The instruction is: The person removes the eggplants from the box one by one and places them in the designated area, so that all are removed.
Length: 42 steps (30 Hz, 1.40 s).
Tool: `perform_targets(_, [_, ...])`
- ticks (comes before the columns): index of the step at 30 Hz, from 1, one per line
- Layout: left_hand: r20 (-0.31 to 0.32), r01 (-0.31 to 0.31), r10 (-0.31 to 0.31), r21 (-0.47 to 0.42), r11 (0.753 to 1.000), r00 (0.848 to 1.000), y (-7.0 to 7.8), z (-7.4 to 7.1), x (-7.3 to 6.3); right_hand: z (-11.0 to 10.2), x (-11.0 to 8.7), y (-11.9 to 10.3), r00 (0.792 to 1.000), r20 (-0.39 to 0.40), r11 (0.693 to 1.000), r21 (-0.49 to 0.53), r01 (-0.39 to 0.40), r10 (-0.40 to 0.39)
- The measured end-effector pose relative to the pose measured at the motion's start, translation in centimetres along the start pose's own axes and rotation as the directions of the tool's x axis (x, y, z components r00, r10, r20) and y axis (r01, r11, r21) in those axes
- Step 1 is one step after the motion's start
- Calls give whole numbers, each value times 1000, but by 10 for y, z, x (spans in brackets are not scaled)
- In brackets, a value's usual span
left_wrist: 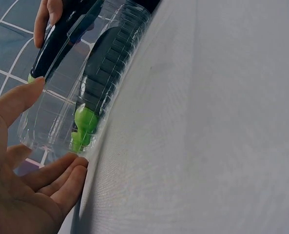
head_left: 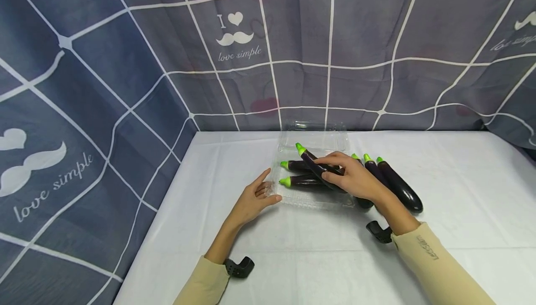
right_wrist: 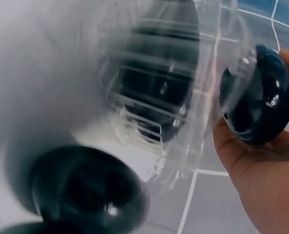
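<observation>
My right hand (head_left: 353, 174) grips a dark purple eggplant (head_left: 311, 161) with a green stem, its fingers and thumb round the lower part. That eggplant slants over a clear plastic clamshell box (head_left: 293, 198), stem end to the far left. Two more eggplants lie side by side in the box, the back eggplant (head_left: 296, 166) and the front eggplant (head_left: 304, 181), stems to the left. At the box's left end my left hand (head_left: 248, 205) spreads thumb and fingers against the wall. In the right wrist view, the held eggplant (right_wrist: 266, 97) shows its rounded end.
Right of the box several eggplants (head_left: 401, 187) lie on the white-covered table (head_left: 326, 272), stems pointing away. The box's clear lid (head_left: 314, 139) stands folded back toward the grey checked curtain (head_left: 301, 86) behind. Another curtain side closes off the left.
</observation>
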State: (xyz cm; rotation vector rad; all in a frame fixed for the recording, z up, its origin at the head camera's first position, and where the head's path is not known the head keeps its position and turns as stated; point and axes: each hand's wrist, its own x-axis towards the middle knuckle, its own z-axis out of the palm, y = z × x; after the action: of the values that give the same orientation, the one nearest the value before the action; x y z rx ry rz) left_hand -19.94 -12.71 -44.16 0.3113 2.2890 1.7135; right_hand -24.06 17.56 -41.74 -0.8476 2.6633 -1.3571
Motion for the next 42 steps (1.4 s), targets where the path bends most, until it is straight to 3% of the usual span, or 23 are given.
perform_targets(25, [-11,6,-6,-8,1000,1000,0,1,-1,-35,-50,8,994,-97,998,-21,-60,58])
perform_targets(33, [-13,2,-2,-8,1000,1000,0,1,-2,-55,-71,19,984,-165,989,-126,-83,61])
perform_targets(42, [-19,5,-5,0,1000,1000,0,1,-1,-77,-95,37,970,-217,977,-154,-146,111])
